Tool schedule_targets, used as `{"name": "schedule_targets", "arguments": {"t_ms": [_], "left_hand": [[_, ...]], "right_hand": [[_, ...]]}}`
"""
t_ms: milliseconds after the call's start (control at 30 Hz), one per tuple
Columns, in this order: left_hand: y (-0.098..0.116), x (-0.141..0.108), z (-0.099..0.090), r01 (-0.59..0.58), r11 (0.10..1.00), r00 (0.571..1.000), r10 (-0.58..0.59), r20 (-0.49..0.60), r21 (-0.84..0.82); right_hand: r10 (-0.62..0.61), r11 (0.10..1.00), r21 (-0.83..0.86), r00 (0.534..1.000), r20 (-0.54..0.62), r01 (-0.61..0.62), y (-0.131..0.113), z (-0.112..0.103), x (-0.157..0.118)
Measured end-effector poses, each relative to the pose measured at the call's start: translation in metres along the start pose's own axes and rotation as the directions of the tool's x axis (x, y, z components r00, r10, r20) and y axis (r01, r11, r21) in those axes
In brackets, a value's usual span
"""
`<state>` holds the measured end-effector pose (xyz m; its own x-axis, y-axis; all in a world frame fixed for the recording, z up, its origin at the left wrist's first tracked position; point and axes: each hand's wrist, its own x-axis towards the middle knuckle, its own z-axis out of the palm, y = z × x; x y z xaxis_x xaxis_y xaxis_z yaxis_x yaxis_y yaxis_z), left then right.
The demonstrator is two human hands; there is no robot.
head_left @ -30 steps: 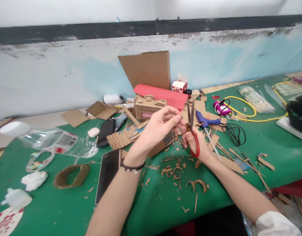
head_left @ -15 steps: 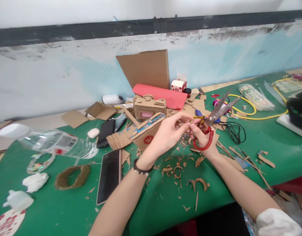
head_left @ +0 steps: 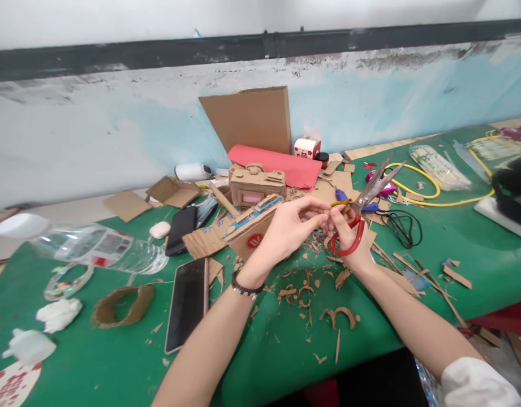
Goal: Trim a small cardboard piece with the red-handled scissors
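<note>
A pair of scissors (head_left: 373, 189) is held in my right hand (head_left: 352, 240), with red and yellowish handles and slightly parted blades pointing away to the upper right. One red handle loop hangs over that hand, whose thumb and fingertips are pinched together. My left hand (head_left: 295, 225), with a dark beaded bracelet (head_left: 245, 286) at the wrist, meets the right one fingertip to fingertip. Its fingers are closed on something small that I cannot make out. Below both hands, cardboard scraps (head_left: 305, 294) lie scattered over the green table surface (head_left: 281, 356).
Behind my left hand stands a cardboard camera-shaped model (head_left: 257, 183) near a red sheet (head_left: 277, 164). A phone (head_left: 187, 305), a cardboard ring (head_left: 123, 305) and a plastic bottle (head_left: 99, 246) lie left. A black cable (head_left: 407, 229) and yellow cord (head_left: 438, 189) lie right.
The scissors have turned a little, with their blade tips shifting left and closer together. Both hands stay fingertip to fingertip, almost in place. The view has shifted slightly.
</note>
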<state>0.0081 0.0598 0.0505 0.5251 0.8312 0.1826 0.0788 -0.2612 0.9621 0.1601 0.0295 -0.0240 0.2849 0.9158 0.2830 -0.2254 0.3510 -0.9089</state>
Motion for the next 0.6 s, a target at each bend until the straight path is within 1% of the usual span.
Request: {"name": "schedule_targets", "arguments": {"t_ms": [67,100,167,267,367,467,533,567,600], "left_hand": [[0.000,0.000,0.000,-0.004,1.000,1.000,0.004,-0.017,0.009],[0.001,-0.001,0.001,-0.013,1.000,0.999,0.014,-0.030,0.025],[0.005,-0.005,0.002,-0.043,0.996,0.996,0.049,-0.072,0.078],[0.014,-0.025,0.003,-0.059,0.985,0.986,0.082,-0.142,0.160],[0.011,-0.066,0.001,-0.002,0.969,0.977,0.054,-0.206,0.246],[-0.008,-0.121,-0.011,0.124,0.949,0.943,-0.022,-0.331,0.290],[-0.026,-0.157,-0.024,0.222,0.936,0.897,-0.087,-0.433,0.274],[-0.034,-0.173,-0.033,0.278,0.925,0.864,-0.124,-0.488,0.257],[-0.041,-0.186,-0.042,0.343,0.909,0.817,-0.163,-0.553,0.238]], "right_hand": [[-0.029,1.000,0.001,1.000,-0.004,0.029,0.005,-0.001,0.003],[-0.038,0.999,0.001,0.999,-0.025,0.038,0.007,-0.002,0.005],[-0.032,0.999,0.018,0.998,-0.053,0.033,0.008,-0.003,0.007],[-0.002,0.997,0.071,0.997,-0.073,0.007,0.007,-0.005,0.009],[0.031,0.992,0.124,0.997,-0.075,-0.022,0.005,-0.006,0.010],[0.048,0.991,0.130,0.996,-0.073,-0.038,0.006,-0.006,0.009],[0.049,0.993,0.111,0.997,-0.067,-0.042,0.007,-0.005,0.008],[0.050,0.994,0.100,0.997,-0.063,-0.044,0.008,-0.005,0.007],[0.051,0.995,0.090,0.997,-0.056,-0.045,0.008,-0.005,0.007]]}}
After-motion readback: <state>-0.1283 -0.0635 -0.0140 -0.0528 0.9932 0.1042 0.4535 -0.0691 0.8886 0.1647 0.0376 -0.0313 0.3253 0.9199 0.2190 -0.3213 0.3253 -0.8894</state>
